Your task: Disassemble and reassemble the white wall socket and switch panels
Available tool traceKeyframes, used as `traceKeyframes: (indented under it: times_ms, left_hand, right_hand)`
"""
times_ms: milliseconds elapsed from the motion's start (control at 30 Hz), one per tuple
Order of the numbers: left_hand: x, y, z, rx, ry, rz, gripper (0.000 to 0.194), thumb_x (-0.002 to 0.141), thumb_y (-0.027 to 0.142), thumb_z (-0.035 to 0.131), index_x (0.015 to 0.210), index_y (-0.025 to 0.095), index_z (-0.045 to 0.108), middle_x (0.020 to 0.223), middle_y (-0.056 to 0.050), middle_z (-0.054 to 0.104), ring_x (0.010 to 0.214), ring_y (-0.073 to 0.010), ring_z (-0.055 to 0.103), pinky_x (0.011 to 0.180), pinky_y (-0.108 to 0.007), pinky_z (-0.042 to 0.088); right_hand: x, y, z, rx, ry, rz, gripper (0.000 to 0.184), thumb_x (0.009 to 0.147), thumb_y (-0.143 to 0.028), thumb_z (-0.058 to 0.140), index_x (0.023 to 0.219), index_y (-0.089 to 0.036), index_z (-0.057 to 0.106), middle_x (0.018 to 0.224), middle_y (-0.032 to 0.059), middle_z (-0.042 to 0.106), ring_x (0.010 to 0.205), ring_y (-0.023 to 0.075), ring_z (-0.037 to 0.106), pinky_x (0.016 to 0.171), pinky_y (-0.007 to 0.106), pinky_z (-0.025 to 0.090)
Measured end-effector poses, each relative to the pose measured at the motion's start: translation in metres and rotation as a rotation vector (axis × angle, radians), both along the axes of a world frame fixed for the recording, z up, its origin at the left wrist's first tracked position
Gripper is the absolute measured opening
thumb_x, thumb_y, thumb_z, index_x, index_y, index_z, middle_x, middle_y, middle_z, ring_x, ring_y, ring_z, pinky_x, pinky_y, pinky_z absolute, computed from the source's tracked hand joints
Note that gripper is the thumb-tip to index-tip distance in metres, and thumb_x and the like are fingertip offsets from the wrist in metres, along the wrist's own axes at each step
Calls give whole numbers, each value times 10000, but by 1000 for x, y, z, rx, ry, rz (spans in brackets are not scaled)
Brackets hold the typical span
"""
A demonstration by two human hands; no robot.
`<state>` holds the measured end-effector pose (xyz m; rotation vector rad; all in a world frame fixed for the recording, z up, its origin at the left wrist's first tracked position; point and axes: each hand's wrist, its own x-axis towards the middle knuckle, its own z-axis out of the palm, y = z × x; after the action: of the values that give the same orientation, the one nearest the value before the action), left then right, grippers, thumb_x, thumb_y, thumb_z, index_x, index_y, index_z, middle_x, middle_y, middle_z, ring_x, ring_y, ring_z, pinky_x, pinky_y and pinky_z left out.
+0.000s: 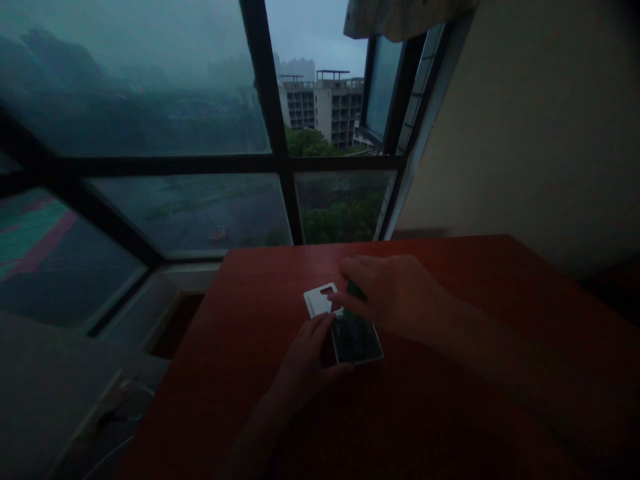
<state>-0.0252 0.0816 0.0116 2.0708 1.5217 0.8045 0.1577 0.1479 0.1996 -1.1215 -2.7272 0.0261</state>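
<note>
On the red-brown table lies a small squarish white-edged case with a dark inside. My left hand grips it from the left, fingertips at its upper left corner and thumb along its near edge. A flat white panel with cut-out openings lies just beyond the case. Over the far end of the case my right hand is closed around a small green piece, which looks like a circuit board. The fingers hide much of it, and dim light blurs the detail.
The wooden table reaches to dark-framed windows, one pane standing open at the right. A pale wall rises on the right. White cables lie low at the left, beyond the table's edge.
</note>
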Motion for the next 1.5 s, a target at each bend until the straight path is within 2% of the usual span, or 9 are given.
traceKeyframes:
  times_ms: [167, 367, 500, 567, 733, 900, 1067, 1300, 1500]
  left_hand:
    - [0, 0, 0, 5, 9, -1, 879, 646, 357, 834, 1392, 244, 383, 1365, -125, 477, 1238, -322, 472, 1025, -487, 423]
    - [0, 1, -1, 10, 5, 1, 863, 654, 357, 824, 1389, 245, 387, 1366, -126, 481, 1234, -324, 478, 1025, -500, 420]
    - [0, 1, 0, -4, 2, -4, 834, 656, 360, 823, 1372, 246, 411, 1365, -121, 484, 1239, -320, 471, 1025, -491, 421]
    - [0, 1, 0, -4, 1, -2, 860, 649, 347, 829, 1384, 253, 393, 1372, -116, 477, 1243, -316, 467, 1031, -486, 417]
    - [0, 1, 0, -5, -5, 9, 903, 642, 319, 833, 1406, 266, 356, 1384, -115, 463, 1253, -318, 462, 1039, -496, 406]
    - [-1, 0, 1, -10, -13, -5, 840, 666, 344, 817, 1382, 247, 390, 1367, -129, 475, 1239, -325, 471, 1021, -496, 420]
    - [-1, 0, 1, -3, -12, -4, 897, 643, 313, 838, 1398, 252, 355, 1382, -123, 456, 1258, -321, 450, 1044, -500, 399]
    - [-1, 0, 2, -9, -3, -10, 847, 662, 326, 828, 1378, 248, 382, 1354, -129, 479, 1225, -326, 477, 1007, -491, 432]
    - [0, 1, 0, 15, -8, -11, 890, 646, 299, 840, 1393, 250, 358, 1383, -118, 457, 1261, -321, 442, 1044, -491, 394]
  right_hand:
    - [-2, -1, 5, -82, 28, 119, 147, 848, -232, 501, 980, -190, 551, 973, 50, 650, 786, 164, 584, 578, 268, 311]
    - [-6, -1, 4, -12, -38, -24, 245, 907, -427, 476, 959, -206, 569, 885, 37, 661, 716, 173, 591, 521, 270, 258]
    - [-5, 0, 6, -107, 36, 139, 176, 851, -224, 505, 1019, -194, 547, 1044, 51, 627, 824, 163, 587, 565, 264, 319]
    - [-6, 2, 7, -126, 11, 178, 146, 875, -244, 493, 1000, -204, 559, 1004, 37, 638, 801, 162, 588, 562, 266, 315]
    - [-6, 2, 7, -30, -57, 37, 213, 937, -336, 412, 924, -199, 573, 899, 42, 638, 686, 156, 562, 526, 272, 269]
    - [-7, -3, 12, -122, 8, 232, 173, 881, -220, 462, 1021, -183, 557, 1037, 61, 621, 826, 164, 581, 592, 267, 348]
    - [-14, -3, 9, -24, -78, 32, 235, 957, -351, 402, 982, -205, 585, 935, 48, 669, 718, 168, 601, 527, 267, 313]
    - [-12, -8, 14, -75, -21, 214, 171, 860, -203, 507, 1015, -197, 578, 1057, 55, 629, 854, 178, 606, 583, 271, 385]
    - [-20, -5, 10, -14, -91, 24, 218, 933, -377, 445, 980, -215, 582, 947, 47, 672, 739, 181, 617, 525, 266, 334]
